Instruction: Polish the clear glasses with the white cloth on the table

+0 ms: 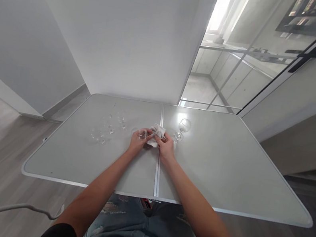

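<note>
Over smooth grey desk (213,168), left hand (136,141) grips clear rounded glass (142,134); right hand (167,146) pinches crumpled white cloth (158,130) beside it.

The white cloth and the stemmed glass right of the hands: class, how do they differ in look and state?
The white cloth is opaque; the stemmed glass is transparent. The cloth is crumpled; the glass has a rounded bowl on a stem. The right hand holds the cloth; the glass stands on the table. Both are close to the right hand.
</note>
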Available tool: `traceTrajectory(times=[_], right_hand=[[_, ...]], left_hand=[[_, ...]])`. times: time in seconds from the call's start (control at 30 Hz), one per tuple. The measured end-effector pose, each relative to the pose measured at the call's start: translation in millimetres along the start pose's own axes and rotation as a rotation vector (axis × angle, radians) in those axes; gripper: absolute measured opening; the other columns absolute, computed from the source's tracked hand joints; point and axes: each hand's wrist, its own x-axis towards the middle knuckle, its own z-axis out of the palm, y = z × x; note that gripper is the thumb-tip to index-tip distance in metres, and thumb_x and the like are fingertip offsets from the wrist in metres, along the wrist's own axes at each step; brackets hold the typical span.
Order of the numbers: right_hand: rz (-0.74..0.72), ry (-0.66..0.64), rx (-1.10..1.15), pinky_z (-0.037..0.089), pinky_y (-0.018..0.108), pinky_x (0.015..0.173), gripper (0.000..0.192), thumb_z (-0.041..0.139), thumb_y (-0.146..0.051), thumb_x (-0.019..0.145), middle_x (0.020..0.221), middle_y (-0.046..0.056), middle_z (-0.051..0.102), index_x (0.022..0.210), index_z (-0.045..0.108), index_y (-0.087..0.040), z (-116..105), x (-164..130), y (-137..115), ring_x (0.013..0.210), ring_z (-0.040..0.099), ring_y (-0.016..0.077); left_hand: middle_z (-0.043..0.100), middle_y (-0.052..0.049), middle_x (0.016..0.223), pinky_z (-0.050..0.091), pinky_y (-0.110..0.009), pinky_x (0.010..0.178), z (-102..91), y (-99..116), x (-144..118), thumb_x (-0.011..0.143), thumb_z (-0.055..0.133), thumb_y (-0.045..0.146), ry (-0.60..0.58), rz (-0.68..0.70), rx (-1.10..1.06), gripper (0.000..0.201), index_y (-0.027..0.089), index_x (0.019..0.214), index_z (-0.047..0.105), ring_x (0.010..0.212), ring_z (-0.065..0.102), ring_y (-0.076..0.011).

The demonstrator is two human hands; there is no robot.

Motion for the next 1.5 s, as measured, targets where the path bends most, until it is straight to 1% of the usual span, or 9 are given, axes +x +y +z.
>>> traceTrajectory(times=[0.1, 0.37, 0.47, 0.6, 0.73, 0.97, 1.17, 1.37, 1.5], right_hand=[[-0.011, -0.037, 0.023, 0.055, 0.033, 0.076, 0.044, 0.08, -0.039, 0.07, 0.093, 0.006, 0.075, 0.108, 0.07, -0.019, 0.8, -0.3, -2.5, 0.083, 0.069, 0.0218], [-0.09, 0.019, -0.08, 0.05, 0.03, 0.072, 0.035, 0.072, -0.039, 0.077, 0.086, 0.003, 0.072, 0.106, 0.068, -0.02, -2.1, 0.5, -4.5, 0.076, 0.064, 0.0182], [-0.053, -0.083, -0.127, 0.048, 0.028, 0.069, 0.032, 0.072, -0.043, 0.077, 0.079, 0.001, 0.068, 0.099, 0.068, -0.02, 0.8, -1.1, -2.3, 0.073, 0.061, 0.0172], [-0.049, -0.174, -0.159, 0.047, 0.028, 0.069, 0.034, 0.073, -0.045, 0.075, 0.078, 0.001, 0.067, 0.097, 0.067, -0.019, 4.8, -4.0, -3.6, 0.077, 0.06, 0.018], [-0.059, -0.106, -0.101, 0.049, 0.03, 0.075, 0.046, 0.071, -0.047, 0.076, 0.088, 0.002, 0.068, 0.113, 0.066, -0.022, 7.5, -4.1, -5.9, 0.085, 0.06, 0.0194], [0.048, -0.171, 0.037, 0.043, 0.025, 0.067, 0.024, 0.075, -0.034, 0.072, 0.075, 0.0, 0.062, 0.09, 0.068, -0.02, 5.8, -4.3, -3.5, 0.07, 0.054, 0.0137], [-0.007, -0.124, 0.055, 0.046, 0.027, 0.072, 0.025, 0.071, -0.039, 0.076, 0.085, 0.001, 0.065, 0.094, 0.067, -0.022, 7.1, -4.3, -5.7, 0.08, 0.057, 0.0166], [-0.001, -0.139, -0.006, 0.039, 0.024, 0.063, 0.017, 0.07, -0.033, 0.073, 0.072, -0.001, 0.058, 0.081, 0.065, -0.02, 4.5, -3.5, -4.2, 0.068, 0.05, 0.0137], [-0.021, -0.137, 0.083, 0.041, 0.024, 0.065, 0.02, 0.071, -0.035, 0.076, 0.078, -0.001, 0.06, 0.089, 0.066, -0.021, 5.9, -2.7, -3.3, 0.072, 0.052, 0.0137]], left_hand=[[0.072, -0.007, 0.101, 0.046, -0.041, 0.103, -1.1, -2.7, 0.5, 0.075, 0.082, 0.036, 0.006, 0.05, 0.091, 0.019, 0.02, 0.082, 0.075, 0.104, 0.066, -0.0223], [0.075, -0.008, 0.107, 0.047, -0.044, 0.103, -3.9, -4.3, 1.6, 0.075, 0.083, 0.035, 0.144, 0.008, -0.054, 0.022, 0.022, 0.092, 0.077, 0.109, 0.067, -0.0254], [0.076, -0.008, 0.104, 0.048, -0.046, 0.103, -4.9, -5.8, 2.9, 0.07, 0.086, 0.033, 0.154, -0.001, -0.057, 0.025, 0.02, 0.09, 0.077, 0.106, 0.069, -0.0259], [0.077, -0.007, 0.097, 0.049, -0.047, 0.102, -6.4, -8.9, 6.6, 0.069, 0.087, 0.031, 0.304, 0.003, -0.109, 0.025, 0.019, 0.087, 0.075, 0.097, 0.071, -0.0233], [0.077, -0.008, 0.1, 0.049, -0.048, 0.102, -4.0, -9.3, 4.2, 0.068, 0.088, 0.03, 0.212, -0.025, -0.137, 0.025, 0.019, 0.086, 0.075, 0.101, 0.071, -0.0244], [0.077, -0.006, 0.095, 0.05, -0.046, 0.101, -3.9, -5.3, 4.6, 0.068, 0.088, 0.03, 0.295, 0.01, -0.136, 0.024, 0.019, 0.086, 0.076, 0.095, 0.072, -0.0227], [0.077, -0.009, 0.1, 0.05, -0.048, 0.1, -2.5, -3.6, 2.1, 0.068, 0.088, 0.031, 0.168, -0.026, -0.102, 0.025, 0.018, 0.084, 0.075, 0.102, 0.071, -0.0259], [0.077, -0.006, 0.096, 0.05, -0.044, 0.102, -4.8, -4.7, 5.4, 0.067, 0.089, 0.032, 0.281, 0.021, -0.138, 0.026, 0.019, 0.084, 0.074, 0.098, 0.071, -0.0223], [0.077, -0.008, 0.098, 0.05, -0.043, 0.1, -4.3, -4.4, 5.1, 0.065, 0.089, 0.032, 0.196, -0.027, -0.132, 0.027, 0.018, 0.082, 0.074, 0.102, 0.071, -0.0238]])
